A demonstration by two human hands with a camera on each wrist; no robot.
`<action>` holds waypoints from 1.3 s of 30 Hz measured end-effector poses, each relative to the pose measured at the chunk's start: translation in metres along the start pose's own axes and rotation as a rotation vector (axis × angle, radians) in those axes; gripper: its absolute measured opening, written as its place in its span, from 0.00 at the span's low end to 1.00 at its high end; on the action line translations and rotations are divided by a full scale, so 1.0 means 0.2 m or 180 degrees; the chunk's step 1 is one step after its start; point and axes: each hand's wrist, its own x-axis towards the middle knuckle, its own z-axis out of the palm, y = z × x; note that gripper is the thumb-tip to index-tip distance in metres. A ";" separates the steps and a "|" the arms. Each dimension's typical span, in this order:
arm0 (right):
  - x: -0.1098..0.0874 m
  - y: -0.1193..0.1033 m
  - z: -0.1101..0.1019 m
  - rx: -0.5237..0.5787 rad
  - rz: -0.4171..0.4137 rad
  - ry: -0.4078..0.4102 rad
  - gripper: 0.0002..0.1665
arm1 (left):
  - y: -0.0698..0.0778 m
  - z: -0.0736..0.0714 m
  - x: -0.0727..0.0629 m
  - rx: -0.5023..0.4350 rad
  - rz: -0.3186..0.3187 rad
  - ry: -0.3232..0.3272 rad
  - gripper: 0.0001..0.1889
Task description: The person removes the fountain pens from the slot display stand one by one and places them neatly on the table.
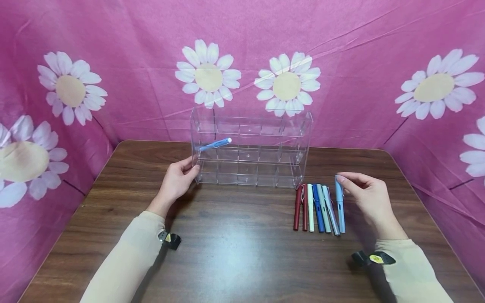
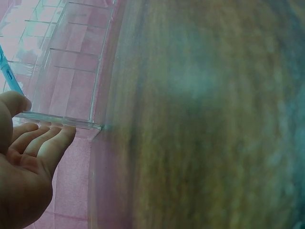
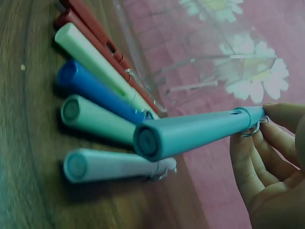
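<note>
My left hand (image 1: 177,179) grips the left side wall of a clear plastic rack (image 1: 248,180) with rows of small compartments; in the left wrist view the thumb lies on one face of the wall and the fingers on the other. A blue pen (image 1: 216,144) leans tilted in the rack's left column. At right, my right hand (image 1: 365,198) pinches the clip end of a light blue pen (image 3: 200,131) between thumb and fingers. Left of it lies a row of pens: two dark red (image 1: 300,208), a pale green (image 1: 310,208), a dark blue (image 1: 318,208), a grey-green and a pale lilac-blue (image 1: 331,210).
Everything stands on a brown wooden table (image 1: 227,261). A pink cloth (image 1: 144,63) with large white daisies hangs behind and at both sides. The rack stands at the table's back edge, its right end close to the red pens.
</note>
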 end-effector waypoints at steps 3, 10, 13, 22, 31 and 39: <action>0.01 0.04 -0.02 0.0027 0.0101 -0.0036 0.14 | 0.00 0.00 0.00 0.0006 0.0001 -0.0002 0.24; 0.04 0.11 -0.03 0.0129 0.0271 -0.0162 0.13 | 0.00 0.00 0.00 0.0034 0.0019 0.0004 0.24; 0.06 0.14 -0.04 0.0139 0.0361 -0.0239 0.10 | 0.01 0.00 0.00 0.0050 0.0027 0.0008 0.24; 0.10 0.21 -0.03 -0.0080 0.0443 -0.0380 0.11 | 0.01 0.00 -0.01 0.0166 0.0002 0.0000 0.24; 0.11 0.26 0.00 -0.0346 0.0530 -0.0466 0.27 | 0.01 -0.01 -0.01 0.0170 -0.0037 -0.0049 0.24; 0.11 0.24 0.01 -0.0409 0.0470 -0.0450 0.26 | 0.01 -0.01 -0.01 0.0218 -0.0033 -0.0041 0.24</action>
